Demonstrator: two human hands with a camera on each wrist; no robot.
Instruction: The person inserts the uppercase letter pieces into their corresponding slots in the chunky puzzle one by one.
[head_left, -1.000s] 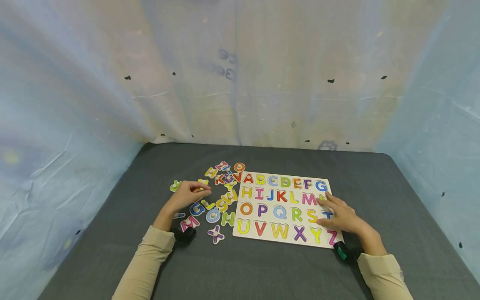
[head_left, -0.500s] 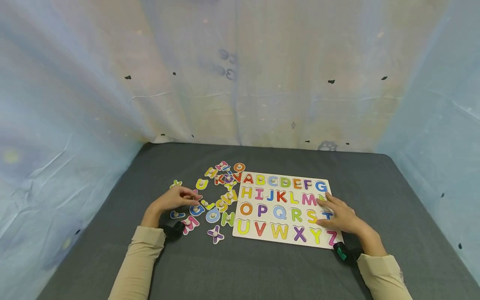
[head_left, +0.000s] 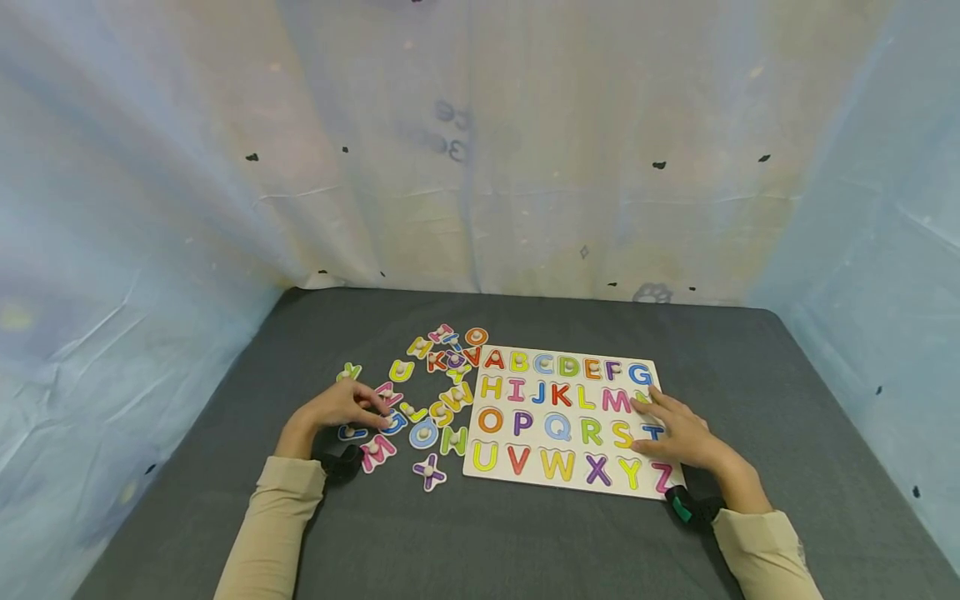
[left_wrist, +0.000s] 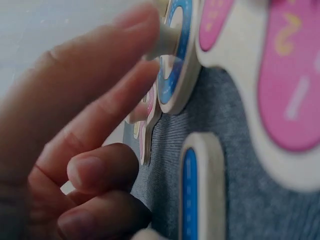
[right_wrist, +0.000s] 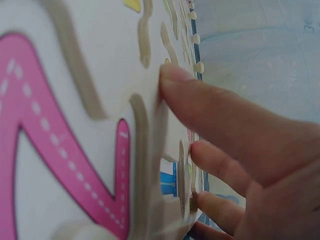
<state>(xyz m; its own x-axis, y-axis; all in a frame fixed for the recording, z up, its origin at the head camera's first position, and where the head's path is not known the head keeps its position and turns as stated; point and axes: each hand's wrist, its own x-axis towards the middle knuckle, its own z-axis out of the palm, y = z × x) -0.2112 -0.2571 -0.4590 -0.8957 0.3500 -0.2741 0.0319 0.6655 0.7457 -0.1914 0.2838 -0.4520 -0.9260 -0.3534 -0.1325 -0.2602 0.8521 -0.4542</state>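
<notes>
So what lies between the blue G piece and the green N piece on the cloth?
The light-blue round piece lies between the blue G and green N, seen in the head view.

Head cam: high, wide, fwd/down — takes in alphabet board. Wrist cams: low, v. close, fwd — L shares pink M piece w/ head, R pink Z.
</notes>
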